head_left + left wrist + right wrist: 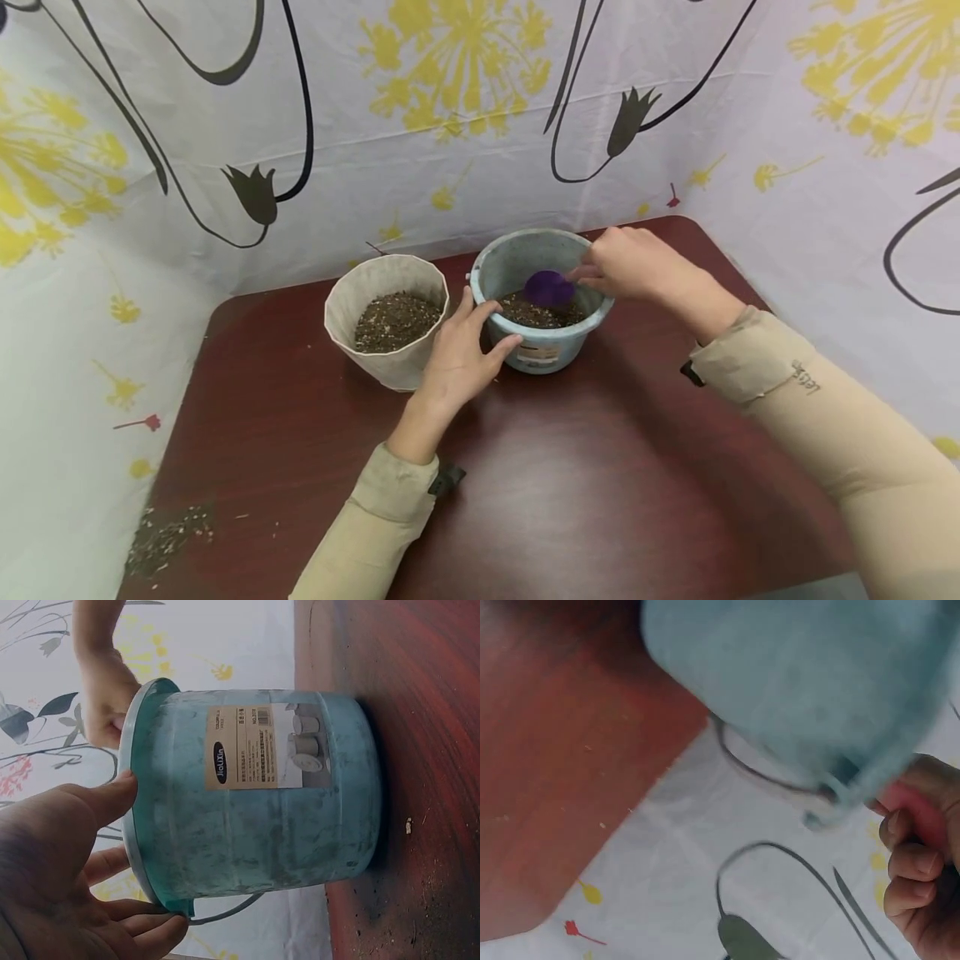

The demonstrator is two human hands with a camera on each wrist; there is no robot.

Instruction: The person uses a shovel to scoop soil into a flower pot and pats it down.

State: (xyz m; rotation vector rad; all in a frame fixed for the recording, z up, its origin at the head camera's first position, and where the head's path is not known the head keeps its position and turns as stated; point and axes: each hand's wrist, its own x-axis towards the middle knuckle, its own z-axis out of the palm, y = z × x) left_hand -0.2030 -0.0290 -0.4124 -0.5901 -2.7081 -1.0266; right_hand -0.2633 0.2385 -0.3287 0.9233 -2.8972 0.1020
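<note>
In the head view a blue-green bucket [542, 350] stands upright on the table, with dark soil [528, 312] inside it. My left hand [461, 350] holds its near-left rim, the thumb at the front edge and the other fingers spread around the side. Over the bucket's right side, my right hand [626, 262] grips the handle of a purple scoop [548, 289], whose blade dips to the soil. The right wrist view shows a pinkish-red handle [922, 817] within curled fingers. Left of the bucket stands a whitish faceted pot [397, 367] holding soil [397, 321].
A dark red table [585, 450] carries both containers. Loose soil [168, 537] is scattered at its front left edge. Patterned white cloth [480, 179] rises behind and beside the table. The bucket's thin handle [229, 911] hangs down its far side.
</note>
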